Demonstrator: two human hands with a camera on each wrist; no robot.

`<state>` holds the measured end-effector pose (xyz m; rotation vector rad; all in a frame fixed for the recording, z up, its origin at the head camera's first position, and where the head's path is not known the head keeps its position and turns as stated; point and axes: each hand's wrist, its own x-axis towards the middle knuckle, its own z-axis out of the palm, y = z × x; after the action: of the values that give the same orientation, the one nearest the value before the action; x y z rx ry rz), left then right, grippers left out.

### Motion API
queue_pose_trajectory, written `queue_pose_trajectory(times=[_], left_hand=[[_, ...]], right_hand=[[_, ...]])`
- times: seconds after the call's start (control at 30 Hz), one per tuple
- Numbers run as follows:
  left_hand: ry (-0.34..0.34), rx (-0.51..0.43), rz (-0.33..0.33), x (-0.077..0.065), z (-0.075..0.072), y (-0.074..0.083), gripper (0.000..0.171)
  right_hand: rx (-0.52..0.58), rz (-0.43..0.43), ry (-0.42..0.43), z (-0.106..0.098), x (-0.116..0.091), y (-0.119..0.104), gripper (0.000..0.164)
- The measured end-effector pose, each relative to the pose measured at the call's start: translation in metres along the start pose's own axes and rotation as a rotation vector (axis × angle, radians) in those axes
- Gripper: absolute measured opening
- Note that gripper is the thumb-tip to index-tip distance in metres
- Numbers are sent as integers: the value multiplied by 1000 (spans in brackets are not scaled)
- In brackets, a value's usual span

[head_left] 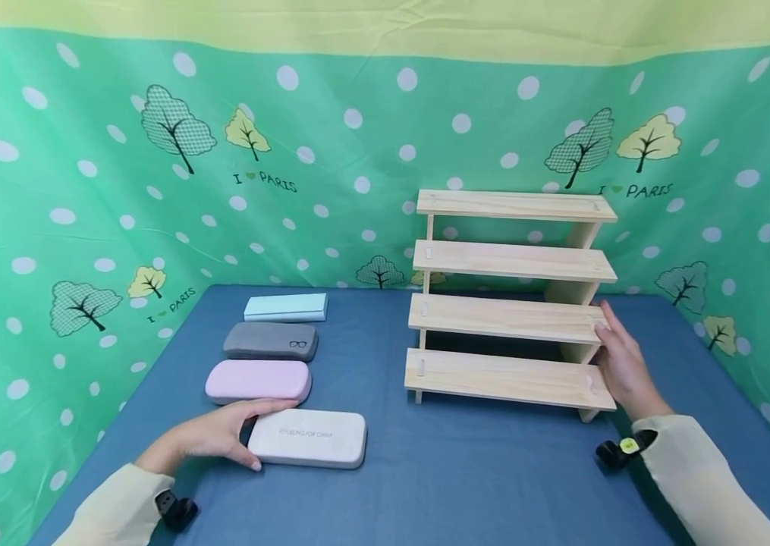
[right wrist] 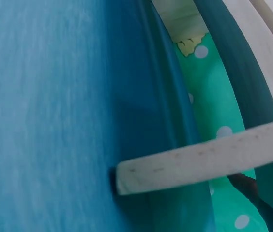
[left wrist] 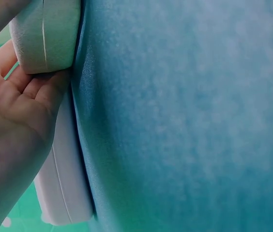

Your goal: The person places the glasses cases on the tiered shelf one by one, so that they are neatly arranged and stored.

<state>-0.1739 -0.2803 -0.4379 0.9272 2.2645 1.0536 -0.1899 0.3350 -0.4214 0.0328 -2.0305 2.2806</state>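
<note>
A white glasses case (head_left: pixel 307 438) with small lettering lies on the blue cloth, and my left hand (head_left: pixel 221 436) holds its left end, thumb on the near side and fingers on the far side. The left wrist view shows those fingers curled against the end of the white case (left wrist: pixel 49 38). Just behind it lies a pink glasses case (head_left: pixel 258 381), close to my fingers. At the right, my right hand (head_left: pixel 623 364) grips the right side of a four-tier wooden display stand (head_left: pixel 510 318) around the third tier down. The right wrist view shows a wooden piece of the stand (right wrist: pixel 199 159).
Behind the pink case lie a grey glasses case (head_left: pixel 271 341) with a glasses print and a light blue case (head_left: pixel 285 307), in a row. A green dotted curtain (head_left: pixel 330 152) hangs behind and beside the blue-covered table (head_left: pixel 385 485).
</note>
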Motion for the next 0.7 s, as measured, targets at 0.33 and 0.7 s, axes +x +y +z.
queue_pose_trajectory(times=[0.33,0.7], left_hand=[[19,60,27,0,-1,0,89],[34,66,56,1,-3,-2,81]], right_hand=[[-94,-34,-30,20,7,2,66],[-152,7,-82,49,15,-1,69]])
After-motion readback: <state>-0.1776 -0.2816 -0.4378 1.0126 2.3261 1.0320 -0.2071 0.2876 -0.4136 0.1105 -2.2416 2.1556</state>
